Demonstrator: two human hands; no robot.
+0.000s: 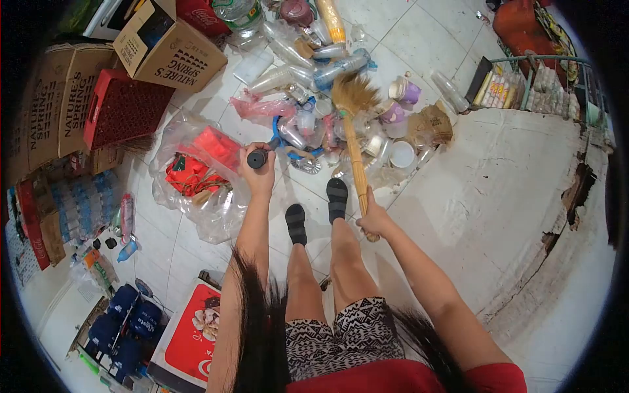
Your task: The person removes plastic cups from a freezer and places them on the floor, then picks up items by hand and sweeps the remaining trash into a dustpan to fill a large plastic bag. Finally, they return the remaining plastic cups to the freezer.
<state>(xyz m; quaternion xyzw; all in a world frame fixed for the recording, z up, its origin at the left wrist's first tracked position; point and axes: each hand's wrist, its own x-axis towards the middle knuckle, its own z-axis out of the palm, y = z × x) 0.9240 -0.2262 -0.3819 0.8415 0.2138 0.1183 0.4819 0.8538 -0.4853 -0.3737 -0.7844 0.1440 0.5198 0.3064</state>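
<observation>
My right hand [377, 217] is wrapped round the lower end of a straw broom [354, 154]. Its bristles fan out over a heap of litter on the tiled floor. In my left hand [261, 180] is a black handle [256, 158], seen almost end-on; what it belongs to is hard to make out, though blue strips [278, 134] show just beyond it. The heap holds clear plastic bottles [285, 77], purple paper cups [393, 112], a white lid [401, 154] and crumpled brown cardboard [430, 124]. Beside my left hand lies a clear plastic bag [216, 219] with red wrappers [193, 175] inside.
Cardboard boxes [180, 62] and a red crate [128, 108] stand at the left. A red-topped cooler [193, 327] and navy jugs [124, 321] are at the lower left. To the right lies a worn white panel [498, 196] with broken edges, below a wire rack [550, 60].
</observation>
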